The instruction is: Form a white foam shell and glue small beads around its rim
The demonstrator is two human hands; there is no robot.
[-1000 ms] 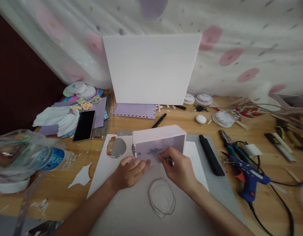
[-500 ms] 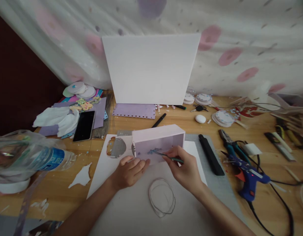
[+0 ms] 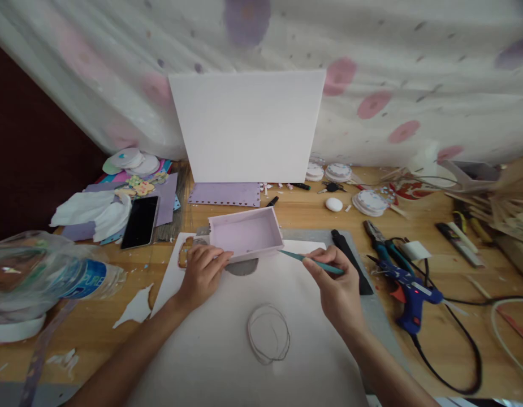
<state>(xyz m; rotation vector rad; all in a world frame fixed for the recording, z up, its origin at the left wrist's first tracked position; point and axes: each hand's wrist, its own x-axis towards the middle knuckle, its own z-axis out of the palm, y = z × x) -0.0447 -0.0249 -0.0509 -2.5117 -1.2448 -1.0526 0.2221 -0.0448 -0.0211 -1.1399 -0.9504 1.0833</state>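
Pinching teal tool (image 3: 295, 256), right hand (image 3: 336, 284); curled left hand (image 3: 203, 274) gripping lilac box (image 3: 245, 233), corner hidden

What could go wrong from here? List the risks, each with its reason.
The pointed teal tool in the right hand has its tip close to the lilac box; a slip might scratch it.
The blue glue gun shows a red light, so its nozzle may be hot if the right arm brushes it.
Only the left hand touches the box, which could shift if knocked.

Room spans the near white sheet (image 3: 210, 350); pink box (image 3: 244, 234) blocks beyond.
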